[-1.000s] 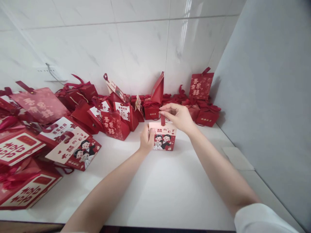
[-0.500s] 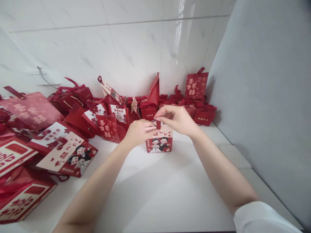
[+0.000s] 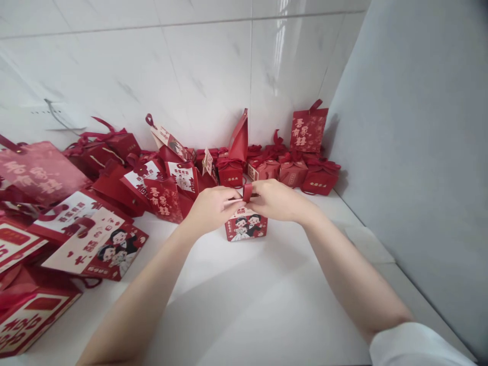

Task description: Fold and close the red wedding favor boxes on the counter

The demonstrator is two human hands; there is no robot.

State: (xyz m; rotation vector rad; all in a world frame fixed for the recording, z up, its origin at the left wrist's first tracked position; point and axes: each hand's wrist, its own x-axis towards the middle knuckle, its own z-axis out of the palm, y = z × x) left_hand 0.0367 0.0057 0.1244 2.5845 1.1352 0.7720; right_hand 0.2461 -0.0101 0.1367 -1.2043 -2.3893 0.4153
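A small red and cream gift box [image 3: 247, 230] with a cartoon bride and groom on its front stands upright on the white tabletop. From its top rises a dark red ribbon loop [image 3: 247, 190]. My left hand [image 3: 213, 207] is closed on the left side of the box's pale top edge, thumb in front. On the other side my right hand [image 3: 280, 201] pinches the top edge just right of the loop. Both hands cover much of the upper box, and some fingers are hidden behind it.
Many red gift boxes crowd the left side, among them a tilted bride-and-groom box [image 3: 102, 246]. More red boxes [image 3: 320, 175] line the foot of the tiled wall [image 3: 206, 76]. A grey upright panel [image 3: 415, 152] bounds the right.
My right hand has come down from the ribbon loop to the box's top edge, and the loop now stands free. My left hand keeps its hold. The view has shifted slightly.
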